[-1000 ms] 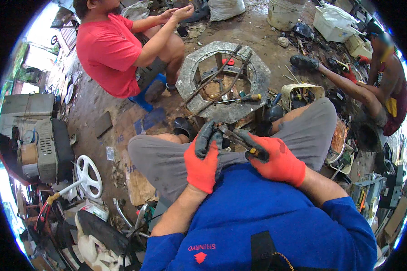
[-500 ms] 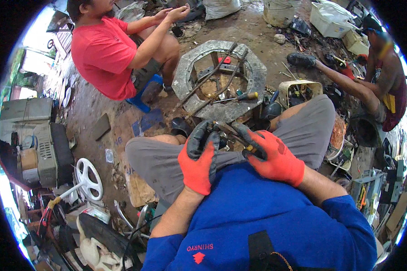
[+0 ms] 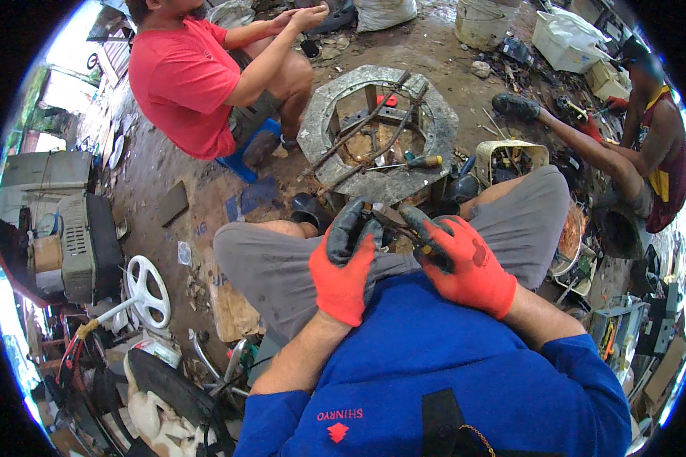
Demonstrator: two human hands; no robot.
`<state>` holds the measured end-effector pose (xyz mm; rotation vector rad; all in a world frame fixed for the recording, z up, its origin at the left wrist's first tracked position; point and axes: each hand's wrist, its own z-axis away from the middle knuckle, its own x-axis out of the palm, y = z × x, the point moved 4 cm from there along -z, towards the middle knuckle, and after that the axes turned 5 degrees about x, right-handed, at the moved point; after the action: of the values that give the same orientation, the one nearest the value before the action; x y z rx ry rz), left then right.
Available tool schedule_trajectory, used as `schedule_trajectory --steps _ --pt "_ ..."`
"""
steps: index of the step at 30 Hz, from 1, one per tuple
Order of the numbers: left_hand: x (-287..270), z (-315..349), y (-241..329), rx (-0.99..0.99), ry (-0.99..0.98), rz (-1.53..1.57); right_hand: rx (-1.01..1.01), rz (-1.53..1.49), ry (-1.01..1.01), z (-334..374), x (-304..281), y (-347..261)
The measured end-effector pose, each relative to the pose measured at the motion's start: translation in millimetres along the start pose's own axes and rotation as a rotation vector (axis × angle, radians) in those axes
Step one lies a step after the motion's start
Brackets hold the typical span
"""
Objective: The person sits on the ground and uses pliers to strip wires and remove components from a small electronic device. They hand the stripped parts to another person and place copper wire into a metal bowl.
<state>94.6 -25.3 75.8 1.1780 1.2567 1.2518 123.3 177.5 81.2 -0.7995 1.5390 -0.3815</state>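
Both my hands wear orange gloves with black palms and fingers, and they meet above my lap. My right hand (image 3: 469,263) is closed around a pair of pliers (image 3: 389,216), whose metal jaws point toward the left glove. Some of the pliers' handle is hidden by the fingers. My left hand (image 3: 344,266) is curled, its thumb and fingers pinching a small dark piece (image 3: 367,209) at the jaws' tip. That piece is too small to identify. Just beyond my hands, a screwdriver (image 3: 427,162) with a yellow handle lies on an octagonal grey frame (image 3: 320,107).
Metal rods (image 3: 373,114) cross the frame. A person in a red shirt (image 3: 187,84) sits at far left on a blue stool (image 3: 240,166); another person (image 3: 655,145) sits at far right. A cream bin (image 3: 512,146) stands beside my knee. A white steering wheel (image 3: 149,293) is at left.
The surroundings have shifted slightly right in the picture. My hands stay together around the pliers and the small piece, with only slight movement.
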Motion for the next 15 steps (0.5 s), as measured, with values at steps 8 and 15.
schedule_trajectory --steps 8,15 --pt "2.1 -1.3 3.6 0.038 -0.017 -0.043 -0.006 -0.016 0.026 -1.0 -0.3 -1.9" --pt "7.3 -3.9 10.3 0.084 -0.025 -0.122 0.012 -0.073 0.015 -1.2 1.3 -0.2"
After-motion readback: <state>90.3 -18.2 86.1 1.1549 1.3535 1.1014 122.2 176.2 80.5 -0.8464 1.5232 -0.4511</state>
